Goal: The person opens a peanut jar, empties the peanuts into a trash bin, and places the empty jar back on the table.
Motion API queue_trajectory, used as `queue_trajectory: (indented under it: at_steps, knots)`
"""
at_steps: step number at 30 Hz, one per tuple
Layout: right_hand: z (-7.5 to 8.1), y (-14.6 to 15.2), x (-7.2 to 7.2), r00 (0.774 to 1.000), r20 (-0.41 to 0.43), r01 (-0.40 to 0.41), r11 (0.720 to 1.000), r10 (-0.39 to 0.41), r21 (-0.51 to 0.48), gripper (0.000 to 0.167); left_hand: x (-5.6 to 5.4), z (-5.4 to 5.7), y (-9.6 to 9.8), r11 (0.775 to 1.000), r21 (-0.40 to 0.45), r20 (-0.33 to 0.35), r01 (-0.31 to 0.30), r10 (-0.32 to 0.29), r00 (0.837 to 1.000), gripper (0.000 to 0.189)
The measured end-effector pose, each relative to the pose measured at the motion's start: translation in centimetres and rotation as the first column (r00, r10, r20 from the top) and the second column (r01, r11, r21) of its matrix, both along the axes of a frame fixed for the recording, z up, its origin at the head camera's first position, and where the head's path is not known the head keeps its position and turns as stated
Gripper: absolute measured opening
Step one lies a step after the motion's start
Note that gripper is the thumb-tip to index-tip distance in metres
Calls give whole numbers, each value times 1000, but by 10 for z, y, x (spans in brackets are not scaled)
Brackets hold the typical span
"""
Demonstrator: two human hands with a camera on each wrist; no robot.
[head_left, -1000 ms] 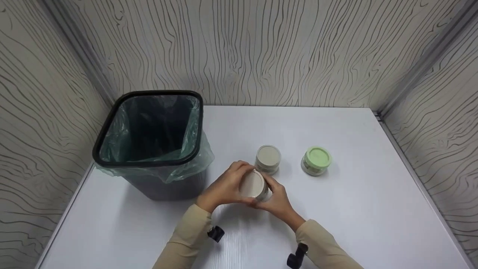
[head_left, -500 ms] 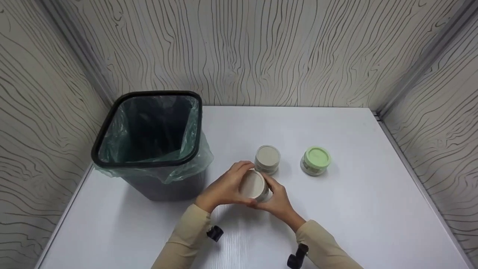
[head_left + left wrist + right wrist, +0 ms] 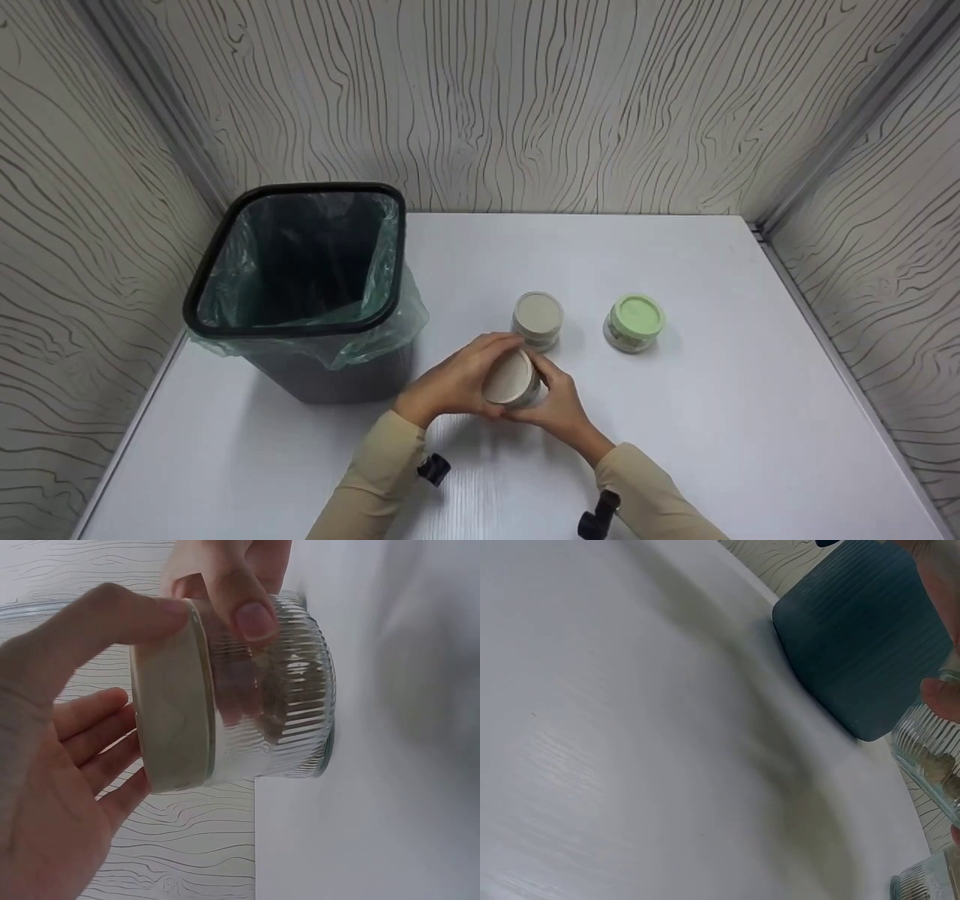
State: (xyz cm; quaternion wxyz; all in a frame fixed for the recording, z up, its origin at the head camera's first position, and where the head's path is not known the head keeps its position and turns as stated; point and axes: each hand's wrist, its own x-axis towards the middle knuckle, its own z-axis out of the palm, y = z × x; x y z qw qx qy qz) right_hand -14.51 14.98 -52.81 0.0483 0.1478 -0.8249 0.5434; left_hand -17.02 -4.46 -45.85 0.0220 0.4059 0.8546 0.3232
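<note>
Both hands hold a ribbed clear glass jar with a pale beige lid, just off the white table. My left hand curls round the lid; in the left wrist view the thumb lies on its rim and the other fingers are partly behind it. My right hand grips the glass body, its thumb pressed on the side. Something brownish shows inside the glass. Behind the held jar stands a second beige-lidded jar, and to the right of that a green-lidded jar.
A dark bin lined with a thin greenish bag stands to the left. The white table ends at patterned walls at the back and sides. The right wrist view shows the bin's side.
My left fingers have shifted slightly nearer and to the right on the lid. The held jar has tilted a little. The right hand and the other jars stay put.
</note>
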Motion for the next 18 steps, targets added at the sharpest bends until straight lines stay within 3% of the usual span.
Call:
queue_trajectory:
  at_steps: [5,12,18]
  knots:
    - [-1,0,0,1000,2,2,1000,-2,-5,92,0,-1,0,1000,12,-21,-20,20,1000,86]
    - [-5,0,-2,998,-58,11,999,-9,44,89,1,-2,0,997,9,-17,-76,76,997,85]
    - [-6,0,-2,999,-49,13,998,-11,57,91,1,-2,1,993,0,-28,-115,115,993,82]
